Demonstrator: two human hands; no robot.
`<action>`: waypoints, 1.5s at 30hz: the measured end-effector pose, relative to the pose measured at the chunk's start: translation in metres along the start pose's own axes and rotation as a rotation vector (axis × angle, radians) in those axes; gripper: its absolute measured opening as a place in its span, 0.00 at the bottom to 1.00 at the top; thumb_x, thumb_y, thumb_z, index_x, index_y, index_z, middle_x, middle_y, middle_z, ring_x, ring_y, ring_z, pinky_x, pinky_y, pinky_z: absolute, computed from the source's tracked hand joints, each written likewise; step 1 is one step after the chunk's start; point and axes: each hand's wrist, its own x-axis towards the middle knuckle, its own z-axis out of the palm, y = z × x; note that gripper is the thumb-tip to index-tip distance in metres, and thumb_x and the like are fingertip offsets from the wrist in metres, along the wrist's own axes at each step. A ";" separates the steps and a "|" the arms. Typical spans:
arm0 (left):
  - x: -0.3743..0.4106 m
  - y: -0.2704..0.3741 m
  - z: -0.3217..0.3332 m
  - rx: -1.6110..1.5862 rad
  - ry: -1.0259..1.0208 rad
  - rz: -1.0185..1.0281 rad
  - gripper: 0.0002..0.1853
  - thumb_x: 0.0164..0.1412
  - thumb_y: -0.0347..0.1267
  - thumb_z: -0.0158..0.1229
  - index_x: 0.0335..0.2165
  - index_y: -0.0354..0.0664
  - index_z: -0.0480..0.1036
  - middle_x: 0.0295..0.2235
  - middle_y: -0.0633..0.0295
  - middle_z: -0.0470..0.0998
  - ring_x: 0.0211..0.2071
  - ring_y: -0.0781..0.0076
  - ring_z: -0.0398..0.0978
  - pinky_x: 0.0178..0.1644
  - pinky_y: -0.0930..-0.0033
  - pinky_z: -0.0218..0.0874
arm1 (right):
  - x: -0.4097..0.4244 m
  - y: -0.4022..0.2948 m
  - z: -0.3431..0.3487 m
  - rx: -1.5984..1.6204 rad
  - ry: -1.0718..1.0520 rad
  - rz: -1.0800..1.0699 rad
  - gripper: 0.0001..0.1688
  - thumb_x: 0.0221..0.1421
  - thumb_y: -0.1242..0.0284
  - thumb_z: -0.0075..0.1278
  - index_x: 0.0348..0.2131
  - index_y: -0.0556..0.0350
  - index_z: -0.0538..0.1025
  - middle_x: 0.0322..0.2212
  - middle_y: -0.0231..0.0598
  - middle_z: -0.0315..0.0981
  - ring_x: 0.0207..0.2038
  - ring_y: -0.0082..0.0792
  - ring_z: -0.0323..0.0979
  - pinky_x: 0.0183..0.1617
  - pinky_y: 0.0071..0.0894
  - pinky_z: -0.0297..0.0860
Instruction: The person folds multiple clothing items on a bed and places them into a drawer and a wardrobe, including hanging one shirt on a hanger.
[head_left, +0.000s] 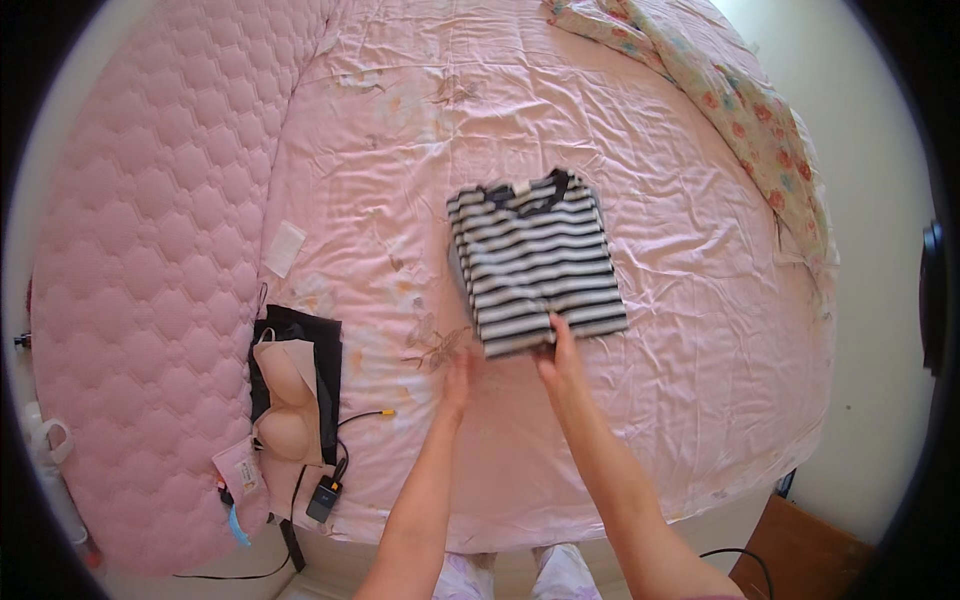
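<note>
A folded black-and-white striped shirt (536, 259) with a dark neckband lies on the pink bedsheet (675, 420), its collar pointing away from me. Grey cloth shows under its left edge. My right hand (556, 356) grips the shirt's near edge, with the thumb on top and the fingers hidden beneath. Left of the near corner, my left hand (457, 382) is low over the sheet, blurred and apart from the shirt. Nothing shows in that hand.
At left lie a beige bra (289, 405) on black folded cloth (330, 375), a black device (324, 499) with cables, and a white packet (285, 249). A pink quilted cover (150, 262) runs along the left side. Floral fabric (750, 142) lies at the far right.
</note>
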 end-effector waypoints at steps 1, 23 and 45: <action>-0.012 0.053 -0.004 -0.691 0.052 -0.134 0.36 0.53 0.44 0.61 0.57 0.43 0.58 0.56 0.57 0.61 0.58 0.64 0.56 0.59 0.60 0.51 | -0.026 -0.002 -0.019 -0.021 0.034 -0.052 0.25 0.49 0.75 0.57 0.48 0.49 0.68 0.40 0.31 0.71 0.41 0.29 0.70 0.41 0.33 0.70; 0.007 0.125 0.038 -0.922 0.112 -0.084 0.34 0.46 0.29 0.66 0.52 0.37 0.62 0.43 0.59 0.73 0.42 0.66 0.73 0.46 0.67 0.67 | 0.022 -0.122 -0.011 -1.120 -0.187 -0.258 0.42 0.41 0.60 0.64 0.51 0.63 0.65 0.43 0.41 0.70 0.45 0.33 0.69 0.49 0.32 0.65; -0.112 0.037 0.023 -0.911 0.341 -0.247 0.23 0.48 0.27 0.65 0.44 0.34 0.68 0.39 0.59 0.75 0.38 0.70 0.73 0.43 0.69 0.65 | 0.023 -0.081 -0.038 -1.146 -0.107 -0.211 0.42 0.41 0.63 0.65 0.51 0.63 0.65 0.50 0.45 0.65 0.51 0.33 0.64 0.54 0.30 0.61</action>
